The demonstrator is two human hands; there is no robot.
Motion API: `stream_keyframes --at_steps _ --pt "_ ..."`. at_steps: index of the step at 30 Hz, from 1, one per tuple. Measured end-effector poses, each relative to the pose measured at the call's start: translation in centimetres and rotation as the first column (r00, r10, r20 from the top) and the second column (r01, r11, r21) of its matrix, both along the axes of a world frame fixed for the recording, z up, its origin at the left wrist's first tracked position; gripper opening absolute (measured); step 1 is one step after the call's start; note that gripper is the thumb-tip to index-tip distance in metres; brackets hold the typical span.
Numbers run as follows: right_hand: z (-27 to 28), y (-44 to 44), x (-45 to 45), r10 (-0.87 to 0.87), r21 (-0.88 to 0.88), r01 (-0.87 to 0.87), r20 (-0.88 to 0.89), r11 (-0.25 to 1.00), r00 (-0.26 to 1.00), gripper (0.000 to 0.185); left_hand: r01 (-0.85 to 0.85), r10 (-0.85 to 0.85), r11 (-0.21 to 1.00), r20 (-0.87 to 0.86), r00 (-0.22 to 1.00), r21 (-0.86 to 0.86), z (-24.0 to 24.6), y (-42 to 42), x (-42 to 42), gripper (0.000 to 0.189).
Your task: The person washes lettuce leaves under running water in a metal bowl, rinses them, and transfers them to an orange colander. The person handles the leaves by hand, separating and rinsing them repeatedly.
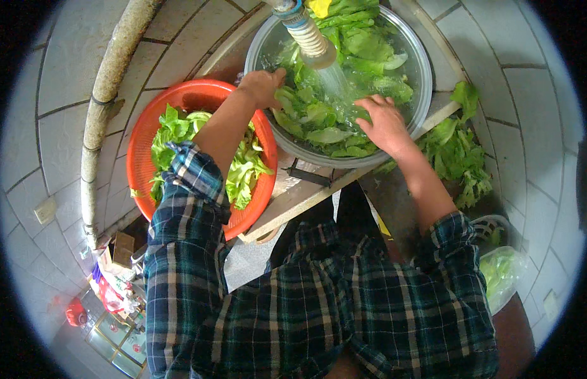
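A round metal basin (pixel 425 90) holds water and many loose green lettuce leaves (pixel 329 136). Water (pixel 332 81) pours into it from a faucet with a ribbed white hose end (pixel 306 38). My left hand (pixel 264 88) reaches over the basin's left rim beside the leaves; its fingers are partly hidden, so its grip is unclear. At the right side of the basin, my right hand (pixel 382 121) spreads its fingers at the water surface, with nothing visible in them. An orange-red plastic colander (pixel 140 156) with more lettuce (pixel 246 177) sits below my left forearm.
Leafy greens (pixel 457 151) lie in the corner right of the basin. A clear plastic bag of greens (pixel 504 272) stands lower right. A black handle (pixel 310 176) juts below the basin's near side, above the ledge edge (pixel 293 206). A thick pipe (pixel 96 113) runs along the tiled wall.
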State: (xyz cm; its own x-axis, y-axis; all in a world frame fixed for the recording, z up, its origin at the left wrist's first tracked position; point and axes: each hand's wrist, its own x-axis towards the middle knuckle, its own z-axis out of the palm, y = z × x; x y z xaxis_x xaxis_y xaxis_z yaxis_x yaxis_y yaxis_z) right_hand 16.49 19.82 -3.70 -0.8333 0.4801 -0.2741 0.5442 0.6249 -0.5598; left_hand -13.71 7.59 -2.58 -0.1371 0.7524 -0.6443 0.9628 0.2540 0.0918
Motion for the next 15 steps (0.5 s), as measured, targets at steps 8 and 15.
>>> stream_keyframes --at_steps 8,15 --pt "3.8 -3.6 -6.0 0.088 -0.070 -0.119 -0.343 0.990 0.935 0.049 -0.605 0.379 0.709 0.528 0.760 0.362 3.3 -4.0 6.8 0.033" --pt "5.4 -4.6 -7.4 0.268 -0.016 -0.268 -0.002 0.963 0.963 0.045 -0.466 0.248 0.626 0.407 0.879 0.625 5.4 -6.2 11.1 0.036"
